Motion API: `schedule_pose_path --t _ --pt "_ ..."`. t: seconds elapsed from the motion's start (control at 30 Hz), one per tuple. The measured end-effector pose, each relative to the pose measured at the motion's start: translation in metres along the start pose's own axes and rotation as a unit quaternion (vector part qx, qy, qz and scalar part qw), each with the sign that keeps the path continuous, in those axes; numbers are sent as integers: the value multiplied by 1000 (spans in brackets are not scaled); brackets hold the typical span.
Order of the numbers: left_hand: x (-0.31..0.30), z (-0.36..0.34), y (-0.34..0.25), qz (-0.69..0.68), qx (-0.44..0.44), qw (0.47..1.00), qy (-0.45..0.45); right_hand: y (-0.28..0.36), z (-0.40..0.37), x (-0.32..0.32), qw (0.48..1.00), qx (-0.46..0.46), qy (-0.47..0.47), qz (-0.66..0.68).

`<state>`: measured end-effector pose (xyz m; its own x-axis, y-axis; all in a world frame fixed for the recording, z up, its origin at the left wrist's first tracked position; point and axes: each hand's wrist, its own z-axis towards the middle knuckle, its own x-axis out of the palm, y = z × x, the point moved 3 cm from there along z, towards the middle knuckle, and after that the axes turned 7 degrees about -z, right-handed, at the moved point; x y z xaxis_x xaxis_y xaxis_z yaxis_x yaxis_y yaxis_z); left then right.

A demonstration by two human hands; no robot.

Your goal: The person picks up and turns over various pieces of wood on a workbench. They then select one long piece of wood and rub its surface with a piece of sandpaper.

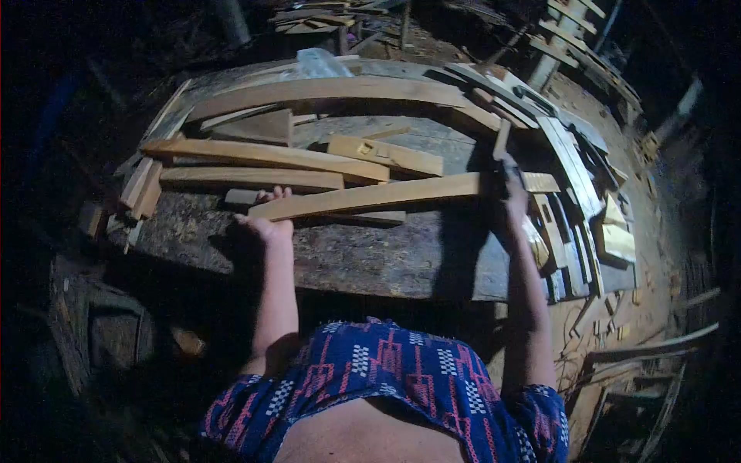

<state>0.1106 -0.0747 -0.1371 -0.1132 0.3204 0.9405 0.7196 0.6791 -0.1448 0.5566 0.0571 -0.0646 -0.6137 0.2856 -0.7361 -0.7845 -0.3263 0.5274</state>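
Note:
A long, pale wooden batten (378,195) lies slantwise in front of me, above the workbench (370,262). My left hand (268,221) is closed round its left end, fingertips showing past the far edge and thumb at the near side. Toward the other end, my right hand (509,202) is closed across the batten, deep in shadow. A slim straight-edged piece (502,139) sticks up past the right fingers; its kind and whether I hold it cannot be made out. Just beyond the batten sit a wooden hand plane (386,155) and two more battens (262,157).
A long curved board (332,89) spans the bench's back, near a clear plastic bag (320,63). Wood strips and tools (571,170) crowd the right side, with a yellowish block (617,235). Wooden frames (633,386) stand at lower right. Stacked wood (324,19) lies behind.

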Motion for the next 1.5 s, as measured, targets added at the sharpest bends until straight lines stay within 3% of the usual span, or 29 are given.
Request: schedule_pose_path --t 0.07,0.13,0.17,0.23,0.3,0.33,0.37,0.4,0.47,0.57,0.6,0.63,0.7,0.77,0.83,0.9,1.0,1.07,1.1,1.13,1.2,1.23,1.27,1.3,1.33,1.37,1.4,1.43,1.5 --pt "-10 7 -1 -33 -27 997 63 -12 4 0 994 87 45 39" --pt "-10 4 -2 -71 -47 990 113 -32 -2 32 956 -42 -24 -289" --pt "-4 -2 -2 -89 -54 986 127 -16 -4 46 958 -57 -17 -280" --pt "-8 1 -2 -95 -71 977 178 35 -14 74 995 -66 22 68" --pt "-9 2 -3 -89 -65 979 171 90 -43 129 980 -171 59 -76" --pt "-12 4 -2 -95 -74 975 185 149 -63 134 961 -218 86 -145" --pt "-13 4 -3 -101 -85 971 199 189 -76 145 972 -198 124 8" --pt "-10 1 -5 -73 -84 970 216 226 -85 162 945 -300 128 -10" --pt "-21 7 -7 -58 -99 961 251 285 -99 199 901 -382 199 49" --pt "-37 9 -1 85 -31 954 287 337 -116 237 875 -445 189 -39" --pt "-37 8 -2 88 -38 952 290 346 -116 241 889 -414 194 -27" --pt "-37 8 -3 79 -47 951 294 344 -114 241 896 -400 188 -30" --pt "-33 7 -7 42 -83 949 301 338 -114 239 871 -471 143 7" --pt "-25 9 -11 -16 -121 945 304 324 -109 216 888 -447 104 -11" --pt "-19 8 -11 -62 -131 949 280 286 -99 188 869 -443 218 20" --pt "-17 11 -9 -37 -83 977 193 226 -82 158 904 -384 187 -26" --pt "-15 9 -5 -63 -87 983 148 98 -40 97 966 -204 144 -70" --pt "-20 16 -6 -51 -79 983 156 0 1 62 995 -80 50 42" --pt "-19 16 -6 -46 -79 983 161 -35 6 43 996 -90 1 15" --pt "-15 12 -6 -46 -73 986 142 -5 1 -3 995 65 54 -46" --pt "-14 13 -6 -51 -65 990 116 -92 9 26 970 28 6 -240" --pt "-12 12 -5 -49 -72 989 120 -93 11 32 963 79 18 -259" --pt "-12 11 -4 -43 -56 994 87 -45 1 25 953 135 13 -270" --pt "-12 11 -4 -37 -40 997 54 -8 0 27 951 149 110 -247" --pt "-15 16 -7 -34 -46 996 71 30 -10 40 974 66 70 -204" --pt "-15 15 -7 -40 -47 996 68 42 -25 90 973 -50 -35 -225" --pt "-17 18 -8 -33 -47 996 70 83 -37 113 979 -93 -5 -180" --pt "-22 24 -9 -27 -45 996 71 122 -50 134 976 -133 89 -147" --pt "-27 33 -11 -13 -30 998 62 179 -82 156 950 -271 134 -74"
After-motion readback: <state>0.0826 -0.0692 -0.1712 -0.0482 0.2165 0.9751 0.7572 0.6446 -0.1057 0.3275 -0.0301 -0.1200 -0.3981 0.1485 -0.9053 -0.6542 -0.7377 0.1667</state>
